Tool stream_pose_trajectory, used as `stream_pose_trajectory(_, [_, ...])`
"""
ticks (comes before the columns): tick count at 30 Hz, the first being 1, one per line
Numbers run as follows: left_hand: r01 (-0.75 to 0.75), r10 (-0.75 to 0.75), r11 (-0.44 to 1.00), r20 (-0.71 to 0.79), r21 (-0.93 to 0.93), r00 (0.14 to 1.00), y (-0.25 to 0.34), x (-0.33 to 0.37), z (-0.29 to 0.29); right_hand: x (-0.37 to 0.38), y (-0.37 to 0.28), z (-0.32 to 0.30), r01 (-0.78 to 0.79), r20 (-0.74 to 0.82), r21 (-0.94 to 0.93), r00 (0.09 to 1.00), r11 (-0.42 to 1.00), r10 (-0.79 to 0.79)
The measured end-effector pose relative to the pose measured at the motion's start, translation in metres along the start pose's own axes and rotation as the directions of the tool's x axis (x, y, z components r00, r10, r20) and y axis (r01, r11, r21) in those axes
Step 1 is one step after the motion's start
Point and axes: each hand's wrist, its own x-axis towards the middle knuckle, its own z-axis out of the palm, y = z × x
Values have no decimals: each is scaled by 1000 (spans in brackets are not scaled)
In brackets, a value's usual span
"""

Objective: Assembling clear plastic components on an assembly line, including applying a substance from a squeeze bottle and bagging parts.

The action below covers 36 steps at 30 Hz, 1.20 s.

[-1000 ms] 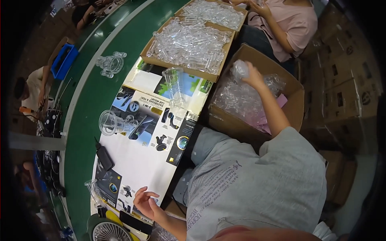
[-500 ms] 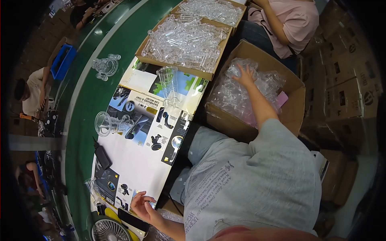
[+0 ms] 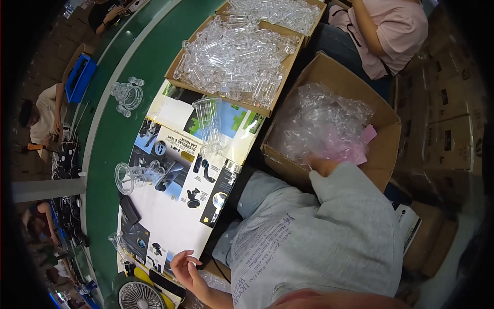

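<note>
My left hand (image 3: 188, 270) half-curled, empty, near printed cardboard (image 3: 175, 216); right hand (image 3: 319, 165) blurred at carton (image 3: 385, 149), can't tell grip. Clear plastic film (image 3: 329, 110) inside; likely carton-side handling, next calls for avoiding snags

Clear plastic bags (image 3: 329, 110) lie crumpled in a carton (image 3: 387, 147).

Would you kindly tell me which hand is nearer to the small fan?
Left: the left hand is close to the small fan, on its right; the right hand, partly hidden, is farther off, at the open cardboard box.
</note>
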Motion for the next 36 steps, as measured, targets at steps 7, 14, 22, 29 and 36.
stream_pose_trajectory(7, [-23,23,1000,36,-4,999,2,16,8,-9,-15,-15,138,77,-293,990,946,-121])
stream_pose_trajectory(14, [-19,22,1000,139,-17,990,6,39,3,18,-83,-65,277,185,-649,961,709,-207])
stream_pose_trajectory(22, [-64,66,997,-45,47,997,-20,98,-8,-158,-271,-91,129,-345,-746,764,653,-545])
stream_pose_trajectory(29, [-49,60,981,-50,187,997,-49,155,-8,-169,-268,-66,129,-393,-702,751,701,-531])
stream_pose_trajectory(36, [-90,99,976,-35,199,994,-59,177,2,-172,-230,-117,430,95,-306,902,849,-422])
